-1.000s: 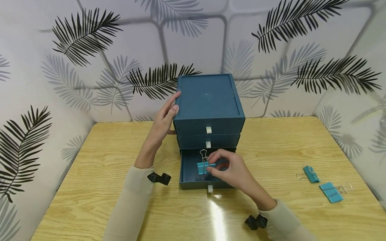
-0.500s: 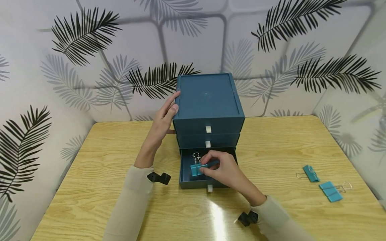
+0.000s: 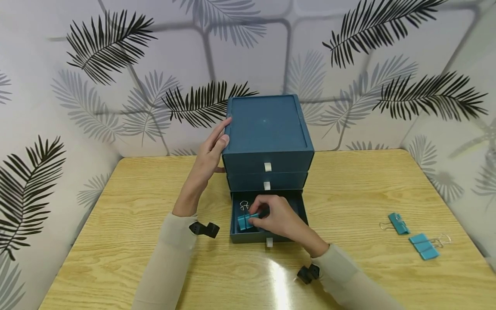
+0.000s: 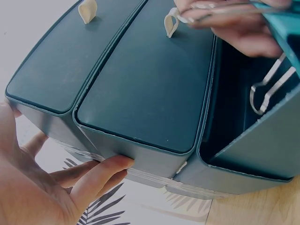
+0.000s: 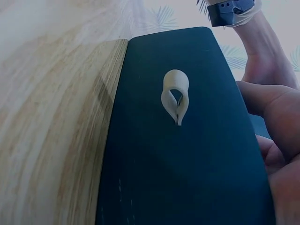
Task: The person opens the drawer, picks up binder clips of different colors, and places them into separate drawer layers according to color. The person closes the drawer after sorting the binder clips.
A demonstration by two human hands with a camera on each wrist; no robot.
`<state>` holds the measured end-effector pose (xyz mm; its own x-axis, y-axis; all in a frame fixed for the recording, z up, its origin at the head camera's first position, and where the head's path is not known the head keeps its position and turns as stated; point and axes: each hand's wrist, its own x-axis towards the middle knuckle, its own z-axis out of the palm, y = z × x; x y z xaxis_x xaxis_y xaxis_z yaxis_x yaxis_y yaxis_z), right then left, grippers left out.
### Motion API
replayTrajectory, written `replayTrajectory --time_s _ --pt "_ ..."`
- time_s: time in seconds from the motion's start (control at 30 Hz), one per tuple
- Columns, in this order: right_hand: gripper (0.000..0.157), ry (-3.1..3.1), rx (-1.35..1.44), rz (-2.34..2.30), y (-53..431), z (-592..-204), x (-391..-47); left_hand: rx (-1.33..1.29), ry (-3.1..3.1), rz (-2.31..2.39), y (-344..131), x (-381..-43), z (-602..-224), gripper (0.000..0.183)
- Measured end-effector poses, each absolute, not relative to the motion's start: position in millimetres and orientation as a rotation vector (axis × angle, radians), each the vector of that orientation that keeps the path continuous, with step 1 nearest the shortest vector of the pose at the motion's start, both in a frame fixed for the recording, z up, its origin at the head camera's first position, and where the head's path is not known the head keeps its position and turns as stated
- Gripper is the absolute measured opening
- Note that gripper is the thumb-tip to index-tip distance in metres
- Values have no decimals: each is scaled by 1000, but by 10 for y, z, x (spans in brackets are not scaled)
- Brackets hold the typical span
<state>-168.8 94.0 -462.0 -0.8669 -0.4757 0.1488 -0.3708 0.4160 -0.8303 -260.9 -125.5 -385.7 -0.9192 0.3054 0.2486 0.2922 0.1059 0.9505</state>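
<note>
A dark blue drawer cabinet [image 3: 267, 129] stands at the back of the table, its bottom drawer [image 3: 248, 238] pulled out. My left hand [image 3: 207, 159] rests along the cabinet's left side with fingers extended, as the left wrist view also shows. Inside the drawer's outline, toward its left front corner, my right hand [image 3: 277, 217] pinches a teal binder clip [image 3: 243, 222] between thumb and fingers. The clip's wire handle points up and back. In the left wrist view the teal clip [image 4: 287, 28] is cut off at the top right. The right wrist view hides the clip behind the drawer front [image 5: 154, 164].
Two more teal binder clips, a smaller one [image 3: 399, 223] and a larger one [image 3: 424, 246], lie on the wooden table [image 3: 135, 206] at the right. White pull tabs [image 3: 268, 167] stick out from the drawer fronts. A leaf-patterned wall covering [image 3: 248, 51] rises behind the table.
My right hand has moved left and slightly lower over the drawer, carrying the binder clip toward its left front corner. The left hand has stayed on the cabinet's side.
</note>
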Motion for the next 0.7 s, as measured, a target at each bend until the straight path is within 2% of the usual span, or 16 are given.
replayTrajectory --time_s 0.7 --pt "12 2501 -692 -1281 801 -4690 -1846 689 2346 1995 -1277 -2638 -3897 50"
